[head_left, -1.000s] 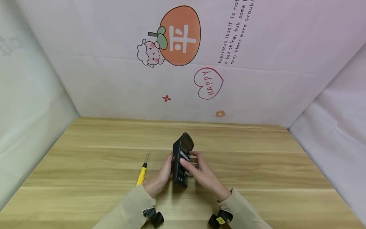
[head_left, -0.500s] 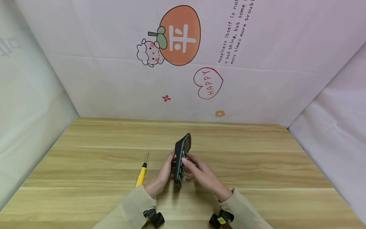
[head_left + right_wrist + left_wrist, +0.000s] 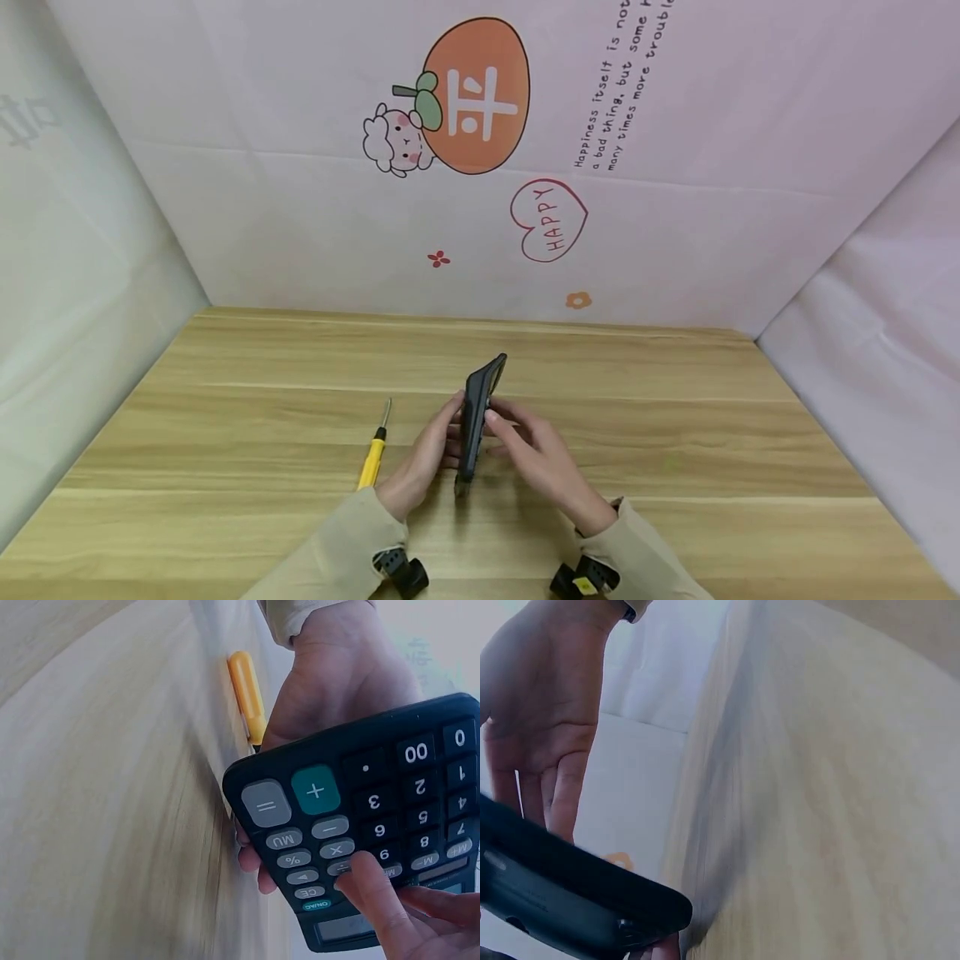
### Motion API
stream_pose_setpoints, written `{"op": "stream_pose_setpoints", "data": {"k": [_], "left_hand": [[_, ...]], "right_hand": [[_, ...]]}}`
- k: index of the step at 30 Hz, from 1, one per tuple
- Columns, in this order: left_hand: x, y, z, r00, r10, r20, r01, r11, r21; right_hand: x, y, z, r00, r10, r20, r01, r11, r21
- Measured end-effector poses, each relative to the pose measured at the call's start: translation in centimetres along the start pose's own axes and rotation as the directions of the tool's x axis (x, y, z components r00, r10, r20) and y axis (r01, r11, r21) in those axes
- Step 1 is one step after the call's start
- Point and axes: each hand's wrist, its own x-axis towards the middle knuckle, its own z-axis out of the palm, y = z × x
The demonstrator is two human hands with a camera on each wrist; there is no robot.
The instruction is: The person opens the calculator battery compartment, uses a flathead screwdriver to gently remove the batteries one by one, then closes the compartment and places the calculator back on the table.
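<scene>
A black calculator [image 3: 474,421] stands tilted nearly on edge between both hands, its key face turned to the right. Along its back and lower edge, my left hand [image 3: 422,467] holds it. My right hand [image 3: 546,467] reaches to the key face from the other side. In the right wrist view, a right fingertip rests by the divide key, and other fingers overlap the strip above the keys. The left wrist view shows the calculator's dark back [image 3: 562,892] and the right palm [image 3: 551,705] beyond it, with fairly straight fingers partly hidden behind the calculator.
To the left of the left hand lies a screwdriver [image 3: 372,458] with a yellow handle, its metal tip pointing away and its rear end by the left sleeve. Under everything is a wooden table [image 3: 712,433]. A printed white sheet [image 3: 315,225] rises behind it.
The calculator has turned about its long axis, so its keys, facing up in part before, now face right and its back and side show. The hands barely shift; the screwdriver stays put.
</scene>
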Motion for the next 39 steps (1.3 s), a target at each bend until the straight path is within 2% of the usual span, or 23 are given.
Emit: {"op": "stream_pose_setpoints", "data": {"k": [6,11,21,31,39], "left_hand": [[0.5,0.0,-0.1,1.000,0.025,0.005,-0.026,0.999,0.026],[0.2,0.0,-0.2,0.999,0.006,-0.039,-0.004,0.999,0.046],[0.0,-0.1,-0.4,0.993,-0.041,-0.107,0.052,0.993,0.108],[0.0,-0.1,-1.1,0.992,-0.008,-0.128,0.026,0.989,0.145],[-0.1,0.1,-1.1,0.988,0.013,-0.156,0.013,0.986,0.167]], "right_hand": [[-0.1,0.0,-0.1,0.997,0.002,-0.079,-0.007,0.998,-0.064],[-0.3,0.2,-0.4,0.996,0.020,-0.092,-0.029,0.995,-0.096],[-0.2,0.3,-0.5,0.991,0.030,-0.132,-0.039,0.997,-0.062],[-0.1,0.5,-0.7,0.991,-0.003,-0.130,0.002,1.000,-0.005],[-0.2,0.8,-0.9,0.989,0.002,-0.145,-0.003,1.000,-0.010]]}}
